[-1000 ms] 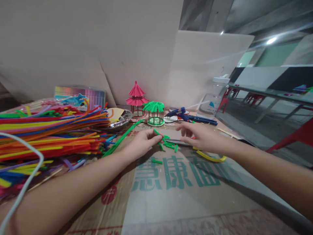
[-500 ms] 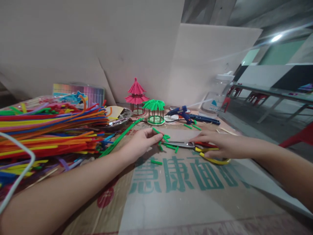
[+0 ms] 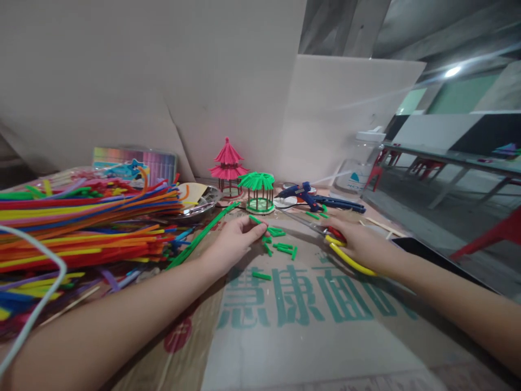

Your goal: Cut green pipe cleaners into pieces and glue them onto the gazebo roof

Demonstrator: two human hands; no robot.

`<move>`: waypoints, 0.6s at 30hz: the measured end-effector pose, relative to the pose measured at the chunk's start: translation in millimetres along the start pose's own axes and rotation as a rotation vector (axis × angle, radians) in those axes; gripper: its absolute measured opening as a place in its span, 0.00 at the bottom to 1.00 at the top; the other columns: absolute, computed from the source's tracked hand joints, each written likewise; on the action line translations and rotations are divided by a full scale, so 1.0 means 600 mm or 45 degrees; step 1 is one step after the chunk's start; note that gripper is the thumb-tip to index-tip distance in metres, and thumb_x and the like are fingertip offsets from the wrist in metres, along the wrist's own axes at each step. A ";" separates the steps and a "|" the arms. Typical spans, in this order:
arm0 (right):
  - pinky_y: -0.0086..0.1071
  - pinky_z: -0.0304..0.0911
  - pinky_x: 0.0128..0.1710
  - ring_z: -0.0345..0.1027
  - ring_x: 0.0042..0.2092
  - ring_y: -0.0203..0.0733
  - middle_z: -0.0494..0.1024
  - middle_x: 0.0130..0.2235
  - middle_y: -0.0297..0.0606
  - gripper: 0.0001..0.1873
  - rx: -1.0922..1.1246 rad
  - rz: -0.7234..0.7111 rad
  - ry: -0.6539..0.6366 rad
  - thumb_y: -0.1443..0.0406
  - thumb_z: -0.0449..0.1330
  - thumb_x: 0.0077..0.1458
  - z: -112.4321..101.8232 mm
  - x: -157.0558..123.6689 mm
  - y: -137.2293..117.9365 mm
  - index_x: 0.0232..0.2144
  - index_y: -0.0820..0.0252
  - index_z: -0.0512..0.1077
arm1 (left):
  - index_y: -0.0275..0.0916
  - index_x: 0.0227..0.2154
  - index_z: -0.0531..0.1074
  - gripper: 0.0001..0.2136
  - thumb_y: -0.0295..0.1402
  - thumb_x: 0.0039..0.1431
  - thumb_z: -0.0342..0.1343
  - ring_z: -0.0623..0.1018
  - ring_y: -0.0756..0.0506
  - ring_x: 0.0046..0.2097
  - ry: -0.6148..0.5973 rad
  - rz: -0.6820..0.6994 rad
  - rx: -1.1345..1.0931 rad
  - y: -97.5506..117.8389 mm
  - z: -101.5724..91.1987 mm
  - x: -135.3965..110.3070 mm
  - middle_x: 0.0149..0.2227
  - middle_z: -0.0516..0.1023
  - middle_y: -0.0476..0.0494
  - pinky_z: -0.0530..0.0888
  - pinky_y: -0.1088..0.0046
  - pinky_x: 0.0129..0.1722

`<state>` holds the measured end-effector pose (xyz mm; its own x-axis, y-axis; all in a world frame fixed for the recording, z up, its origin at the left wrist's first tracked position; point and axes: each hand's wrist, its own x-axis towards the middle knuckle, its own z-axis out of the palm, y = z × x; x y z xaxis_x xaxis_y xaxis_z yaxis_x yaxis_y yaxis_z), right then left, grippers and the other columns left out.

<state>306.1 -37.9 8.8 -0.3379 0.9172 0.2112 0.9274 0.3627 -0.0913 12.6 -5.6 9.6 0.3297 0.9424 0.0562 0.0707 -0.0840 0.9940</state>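
A sheet of printed cardboard lies under both your hands and spreads out on the near side of your fingers. The heap of coloured pipe cleaners is well to the left of your left hand, and some long green stems slant away just beside that hand. The clear bottle stands beyond the fingers of your right hand. Past your left fingertips are the green-roofed pavilion and, farther back and to its left, the pink-roofed one. The blue glue gun lies beyond the gap between your hands.

Your right fingers are wrapped around the handles of the scissors; how far the blades are parted, you cannot tell from here. Between your left thumb and forefinger you pinch a short green strip, with its free end out to the far left. What counts is the angle: the blades point left and away, running nearly the same way as the strip, not across it. Their tips sit apart from it, right of and beyond your left fingertips. Cut green pieces lie scattered right of those fingertips.
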 end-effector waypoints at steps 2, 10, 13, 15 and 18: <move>0.35 0.64 0.36 0.72 0.40 0.48 0.77 0.42 0.42 0.22 0.029 0.046 0.114 0.60 0.51 0.59 0.005 0.000 -0.009 0.55 0.55 0.62 | 0.34 0.30 0.73 0.15 0.43 0.50 0.63 0.72 0.51 0.27 0.001 0.022 -0.031 -0.005 -0.001 0.003 0.28 0.76 0.46 0.67 0.77 0.27; 0.36 0.61 0.36 0.67 0.41 0.49 0.73 0.38 0.41 0.14 -0.045 -0.039 0.143 0.52 0.57 0.55 -0.003 -0.004 -0.064 0.37 0.55 0.66 | 0.34 0.31 0.75 0.16 0.40 0.44 0.68 0.76 0.49 0.31 0.001 0.001 -0.189 0.004 0.004 0.001 0.33 0.79 0.44 0.71 0.75 0.32; 0.38 0.61 0.37 0.66 0.41 0.49 0.73 0.38 0.40 0.14 -0.071 -0.018 0.125 0.52 0.57 0.56 -0.002 -0.006 -0.068 0.38 0.54 0.66 | 0.34 0.33 0.76 0.16 0.41 0.45 0.67 0.76 0.49 0.31 -0.043 -0.021 -0.211 0.005 0.008 -0.002 0.32 0.79 0.43 0.70 0.77 0.29; 0.39 0.62 0.39 0.66 0.42 0.50 0.73 0.38 0.40 0.14 -0.093 -0.024 0.141 0.52 0.56 0.56 -0.001 -0.007 -0.066 0.39 0.54 0.66 | 0.35 0.34 0.76 0.16 0.41 0.46 0.66 0.75 0.49 0.30 -0.075 -0.048 -0.228 0.005 0.010 -0.005 0.30 0.79 0.44 0.68 0.78 0.27; 0.40 0.62 0.41 0.65 0.43 0.51 0.72 0.38 0.42 0.15 -0.155 -0.042 0.157 0.52 0.56 0.56 -0.002 -0.009 -0.066 0.40 0.55 0.66 | 0.34 0.31 0.76 0.15 0.40 0.45 0.67 0.73 0.52 0.27 -0.066 -0.086 -0.265 0.006 0.014 -0.009 0.28 0.78 0.46 0.66 0.79 0.26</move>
<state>271.3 -57.2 12.2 -0.3533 0.8751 0.3306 0.9312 0.3630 0.0343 19.1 -13.7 12.1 0.3790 0.9253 -0.0106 -0.1001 0.0524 0.9936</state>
